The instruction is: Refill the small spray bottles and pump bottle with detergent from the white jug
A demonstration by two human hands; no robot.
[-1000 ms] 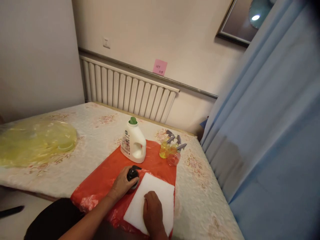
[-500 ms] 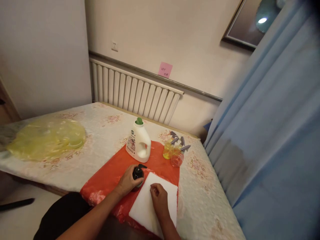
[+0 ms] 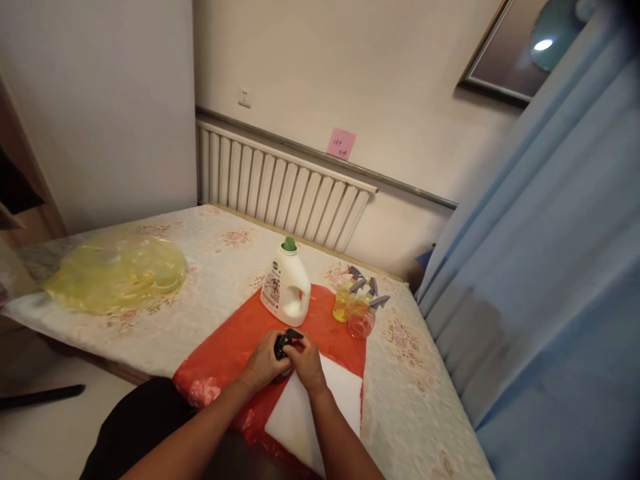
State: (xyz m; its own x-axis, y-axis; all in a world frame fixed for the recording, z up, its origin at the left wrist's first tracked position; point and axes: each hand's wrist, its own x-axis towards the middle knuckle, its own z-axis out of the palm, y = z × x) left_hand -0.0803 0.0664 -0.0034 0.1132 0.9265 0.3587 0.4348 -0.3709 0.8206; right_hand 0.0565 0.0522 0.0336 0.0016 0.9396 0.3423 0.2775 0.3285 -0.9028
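both hands on small black pump bottle (image 3: 285, 347) at near edge of red sheet (image 3: 235, 340), beside white pad (image 3: 327, 407). left hand (image 3: 265, 360) wraps body, right hand (image 3: 306, 357) pinches pump head. looks light, rigid, slick plastic; best gripped round the body.

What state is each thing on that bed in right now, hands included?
Pump bottle: upright, gripped by both hands.
Left hand: wrapped around it.
Right hand: on its pump.
Detergent jug: upright, capped.
Spray bottles: upright, clustered.
White sheet: lying flat.
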